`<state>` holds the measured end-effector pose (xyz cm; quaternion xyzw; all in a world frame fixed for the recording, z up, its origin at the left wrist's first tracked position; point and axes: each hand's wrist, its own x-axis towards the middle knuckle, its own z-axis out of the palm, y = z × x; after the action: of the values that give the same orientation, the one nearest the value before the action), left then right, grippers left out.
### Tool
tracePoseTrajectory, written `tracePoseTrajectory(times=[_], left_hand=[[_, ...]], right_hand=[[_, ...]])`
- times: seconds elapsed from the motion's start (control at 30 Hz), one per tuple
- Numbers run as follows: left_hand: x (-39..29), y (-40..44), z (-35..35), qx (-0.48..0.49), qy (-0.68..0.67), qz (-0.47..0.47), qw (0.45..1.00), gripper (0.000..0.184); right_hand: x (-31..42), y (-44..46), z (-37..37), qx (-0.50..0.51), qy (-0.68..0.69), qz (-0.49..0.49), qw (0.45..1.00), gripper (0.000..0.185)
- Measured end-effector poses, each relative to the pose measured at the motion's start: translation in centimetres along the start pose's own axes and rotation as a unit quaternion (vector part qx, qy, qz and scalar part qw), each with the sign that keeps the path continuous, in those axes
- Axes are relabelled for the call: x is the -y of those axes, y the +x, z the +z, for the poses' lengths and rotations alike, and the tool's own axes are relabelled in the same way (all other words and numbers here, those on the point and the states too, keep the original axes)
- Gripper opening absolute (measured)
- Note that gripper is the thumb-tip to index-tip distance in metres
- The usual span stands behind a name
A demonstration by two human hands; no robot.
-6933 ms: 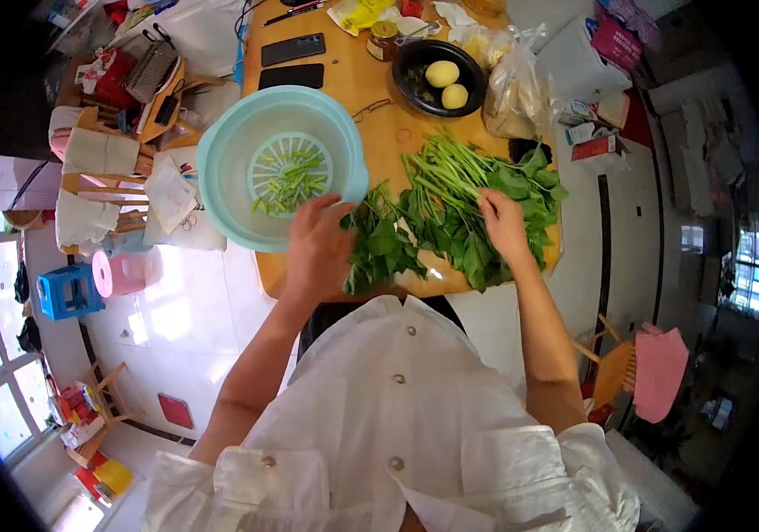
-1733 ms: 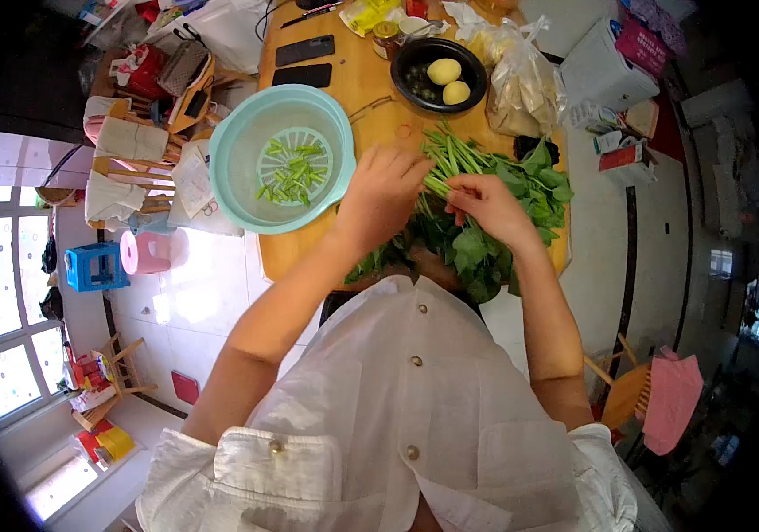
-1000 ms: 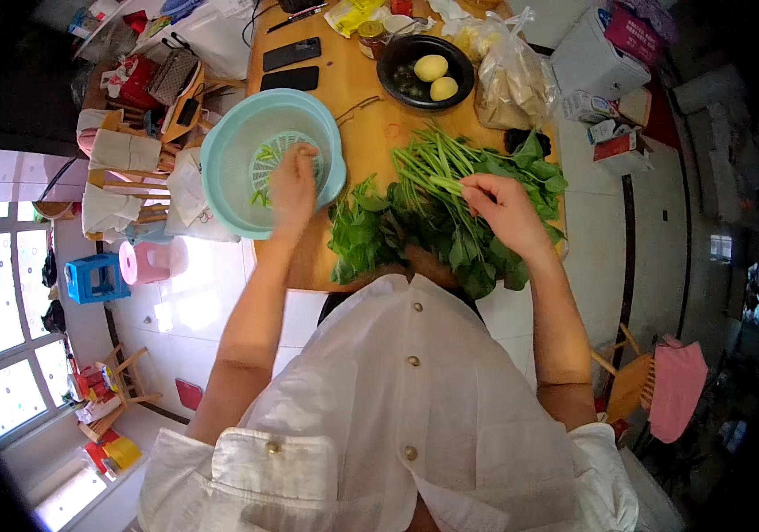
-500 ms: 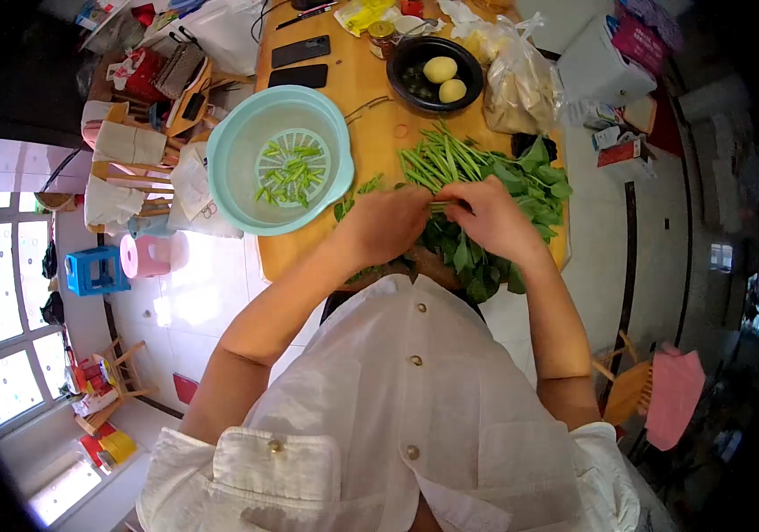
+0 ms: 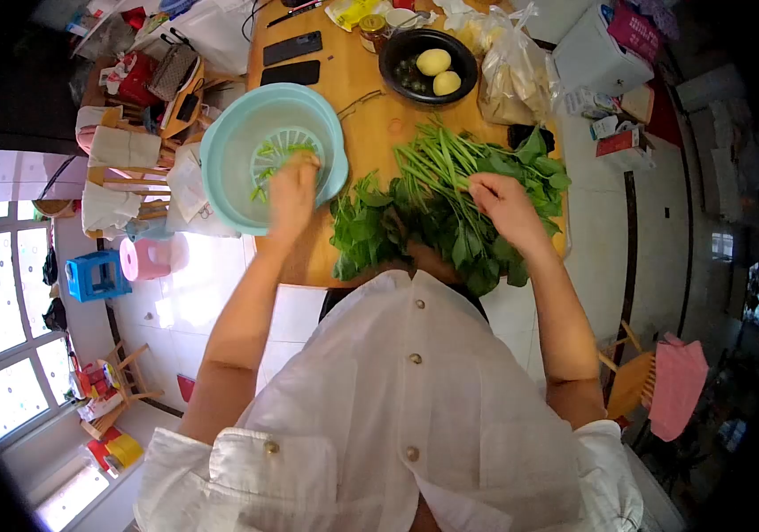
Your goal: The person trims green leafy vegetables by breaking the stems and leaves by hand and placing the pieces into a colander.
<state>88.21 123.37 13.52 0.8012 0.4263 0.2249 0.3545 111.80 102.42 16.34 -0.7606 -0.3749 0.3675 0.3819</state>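
Observation:
My left hand (image 5: 293,197) is over the pale blue basin (image 5: 335,133), its fingers blurred and pointing down toward short pieces of green stem (image 5: 266,151) on the slotted strainer bottom. Whether it holds anything cannot be made out. On the right, my right hand (image 5: 505,206) is closed in a pinch on a leafy green stem (image 5: 466,186), at the edge of the heap of leafy greens (image 5: 486,253). The long bare stems (image 5: 432,155) in that heap point away from me. A smaller leafy pile (image 5: 361,222) lies between the basin and the heap.
Behind the greens stand a black bowl (image 5: 397,80) with two peeled potatoes (image 5: 433,61) and a clear plastic bag (image 5: 512,84). Two phones (image 5: 291,74) lie beyond the basin. A thin twig (image 5: 361,103), a jar (image 5: 372,35) and a cup are also on the wooden table (image 5: 370,133).
My left hand has left the right hand at the greens and moved left over the basin. My right hand has shifted slightly right and stays by the heap.

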Motion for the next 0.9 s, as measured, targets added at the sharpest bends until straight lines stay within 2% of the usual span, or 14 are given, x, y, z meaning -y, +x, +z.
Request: tracePoseTrajectory(times=[0.07,0.17,0.23,0.3,0.33,0.37,0.4,0.43,0.47,0.5,0.53,0.6,0.7,0.9], left_hand=[[3.1,1.5,-1.3,0.014,0.031,-0.023,0.999,0.024],[9.0,1.3,-0.6,-0.003,0.155,0.047,0.987,0.026],[10.9,0.5,0.2,-0.094,0.381,0.075,0.917,0.028],[7.6,-0.1,0.0,-0.12,0.327,0.113,0.931,0.03],[5.5,-0.6,0.1,-0.146,0.271,0.15,0.94,0.033],[3.7,-1.3,0.5,-0.101,0.203,0.184,0.956,0.034],[2.4,-2.1,1.4,-0.056,0.134,0.215,0.966,0.036],[1.8,-2.9,2.7,0.082,0.118,0.162,0.976,0.037],[1.3,-3.5,4.1,0.218,0.098,0.105,0.965,0.038],[1.3,-4.2,6.1,0.228,0.114,0.159,0.954,0.038],[1.9,-4.8,8.3,0.238,0.128,0.213,0.939,0.039],[3.4,-5.6,12.7,0.211,0.172,0.238,0.932,0.041],[5.3,-5.8,15.1,0.2,0.248,0.256,0.913,0.046],[4.9,-5.6,12.5,0.326,0.302,0.235,0.865,0.046]], right_hand=[[-1.7,1.2,1.1,0.042,0.092,0.04,0.994,0.019],[-3.1,4.1,5.4,0.087,0.173,0.052,0.98,0.028],[-4.3,6.0,9.6,0.08,0.188,0.065,0.977,0.032],[-5.0,6.9,12.6,0.055,0.185,0.087,0.977,0.034],[-6.4,7.5,13.9,0.042,0.108,0.053,0.992,0.028],[-7.5,7.9,14.8,0.031,0.029,0.017,0.999,0.022],[-8.3,7.8,14.9,-0.048,-0.056,-0.028,0.997,0.023],[-9.1,7.7,14.3,-0.041,-0.057,-0.027,0.997,0.023],[-9.9,7.6,13.3,-0.107,-0.204,-0.081,0.97,0.027],[-10.6,7.5,12.5,-0.171,-0.344,-0.134,0.913,0.032],[-11.0,7.5,11.9,-0.166,-0.345,-0.134,0.914,0.032],[-11.4,7.4,10.8,-0.103,-0.514,-0.106,0.845,0.033],[-10.7,7.4,9.6,-0.041,-0.505,-0.065,0.86,0.026],[-8.8,5.9,5.6,-0.134,-0.341,-0.062,0.928,0.024]])
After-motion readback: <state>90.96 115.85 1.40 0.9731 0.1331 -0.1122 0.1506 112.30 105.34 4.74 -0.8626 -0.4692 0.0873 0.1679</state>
